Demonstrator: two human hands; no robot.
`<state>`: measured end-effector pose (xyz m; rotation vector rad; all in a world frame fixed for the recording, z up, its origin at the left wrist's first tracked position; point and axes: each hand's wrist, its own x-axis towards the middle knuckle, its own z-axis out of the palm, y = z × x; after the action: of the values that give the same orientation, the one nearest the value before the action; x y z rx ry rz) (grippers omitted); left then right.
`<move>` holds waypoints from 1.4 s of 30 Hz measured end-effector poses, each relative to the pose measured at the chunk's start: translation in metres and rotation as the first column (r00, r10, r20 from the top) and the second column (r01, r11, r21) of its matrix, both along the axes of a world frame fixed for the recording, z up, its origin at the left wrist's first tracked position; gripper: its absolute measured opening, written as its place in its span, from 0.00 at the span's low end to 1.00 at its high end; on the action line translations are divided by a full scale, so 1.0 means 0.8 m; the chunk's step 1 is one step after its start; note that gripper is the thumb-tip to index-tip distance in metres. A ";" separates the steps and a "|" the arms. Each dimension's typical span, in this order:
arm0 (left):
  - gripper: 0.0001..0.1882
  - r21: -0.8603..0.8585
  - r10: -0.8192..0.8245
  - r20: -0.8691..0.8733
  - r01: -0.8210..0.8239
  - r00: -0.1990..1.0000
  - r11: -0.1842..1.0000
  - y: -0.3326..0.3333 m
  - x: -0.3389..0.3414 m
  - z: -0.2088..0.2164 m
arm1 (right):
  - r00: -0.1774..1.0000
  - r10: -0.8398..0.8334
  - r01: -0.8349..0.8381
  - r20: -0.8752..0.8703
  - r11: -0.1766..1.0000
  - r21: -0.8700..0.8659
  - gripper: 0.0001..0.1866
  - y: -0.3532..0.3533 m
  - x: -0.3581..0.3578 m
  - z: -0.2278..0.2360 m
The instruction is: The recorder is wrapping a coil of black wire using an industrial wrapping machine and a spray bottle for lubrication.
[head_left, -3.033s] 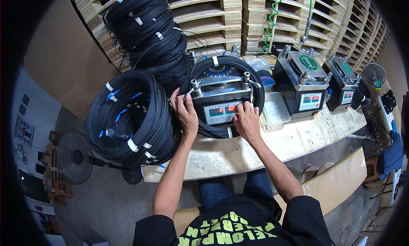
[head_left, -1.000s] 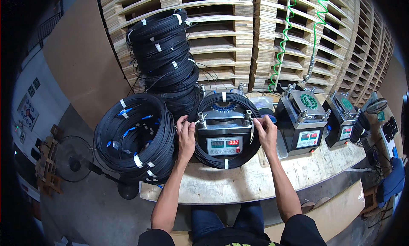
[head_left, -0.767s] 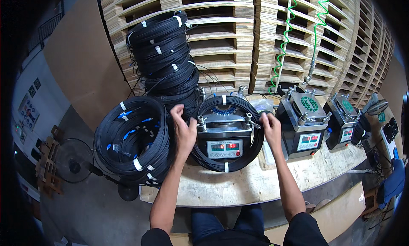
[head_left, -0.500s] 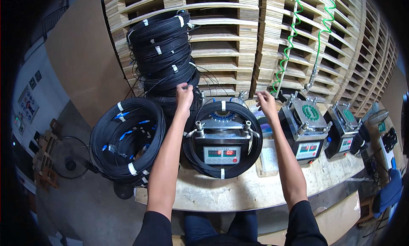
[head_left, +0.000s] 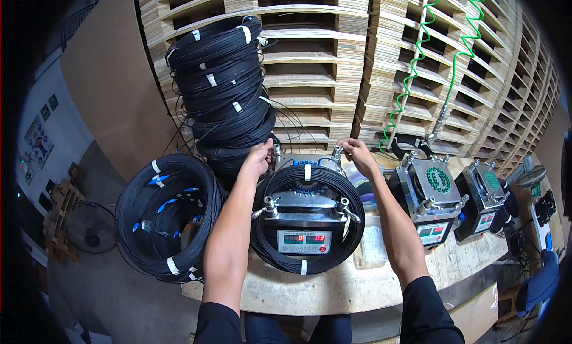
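In front of me stands a metal-topped machine (head_left: 305, 239) with a lit display panel, and a coil of black cable (head_left: 356, 236) with white ties encircles it. Blue connectors (head_left: 307, 163) sit in a ring on its top plate. My left hand (head_left: 258, 159) is closed at the far left clamp lever (head_left: 276, 149). At the far right clamp lever (head_left: 337, 149), the fingers of my right hand (head_left: 357, 155) are pinched together. The two near clamps (head_left: 270, 207) carry levers pointing outward, and neither hand is on them.
Left of the machine is a pile of cable coils (head_left: 173, 265) with blue connectors inside; a tall coil stack (head_left: 223, 99) rises behind. Two similar machines (head_left: 430, 204) with green rings stand to the right on the wooden table (head_left: 238, 293). Wooden pallets (head_left: 310, 46) line the back.
Both hands have come down from above the machine's back onto its far clamp levers. The view has tilted slightly, and the machine appears lower in it.
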<state>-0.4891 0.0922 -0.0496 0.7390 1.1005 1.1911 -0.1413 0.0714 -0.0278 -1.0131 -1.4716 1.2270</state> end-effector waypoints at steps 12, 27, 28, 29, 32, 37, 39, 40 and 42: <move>0.18 -0.195 -0.104 -0.387 0.029 0.916 0.980 -0.065 0.026 0.093 | 0.953 -0.278 0.281 0.123 0.960 -0.001 0.18 -0.026 -0.026 0.004; 0.52 0.067 -0.001 -0.675 0.062 0.738 0.996 -0.118 0.075 0.085 | 0.815 -0.478 0.413 0.327 0.875 0.252 0.38 -0.117 -0.067 0.034; 0.54 0.062 0.013 -0.634 0.035 0.773 0.997 -0.118 0.074 0.088 | 0.821 -0.493 0.412 0.290 0.861 0.298 0.39 -0.118 -0.066 0.037; 0.54 0.063 0.011 -0.637 0.038 0.771 0.997 -0.117 0.072 0.090 | 0.827 -0.503 0.410 0.251 0.845 0.342 0.40 -0.119 -0.067 0.039; 0.56 0.046 -0.048 -0.609 0.096 0.792 0.994 -0.117 0.072 0.094 | 0.835 -0.494 0.429 0.242 0.860 0.275 0.41 -0.119 -0.054 0.036; 0.59 0.010 -0.137 -0.570 0.173 0.810 0.985 -0.118 0.061 0.093 | 0.833 -0.486 0.444 0.262 0.872 0.205 0.41 -0.132 -0.065 0.046; 0.60 0.001 -0.163 -0.563 0.198 0.810 0.980 -0.120 0.065 0.092 | 0.787 -0.546 0.497 0.288 0.837 0.227 0.43 -0.134 -0.066 0.048; 0.60 0.010 -0.159 -0.596 0.205 0.787 0.979 -0.122 0.067 0.091 | 0.752 -0.549 0.521 0.366 0.834 0.181 0.44 -0.135 -0.065 0.050; 0.59 0.019 -0.156 -0.629 0.215 0.762 0.976 -0.123 0.069 0.091 | 0.713 -0.545 0.548 0.441 0.826 0.136 0.46 -0.136 -0.065 0.051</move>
<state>-0.4341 -0.0063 0.0236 1.3490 1.4791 0.8345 -0.1929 -0.0374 0.0130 -1.6896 -1.3509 0.5674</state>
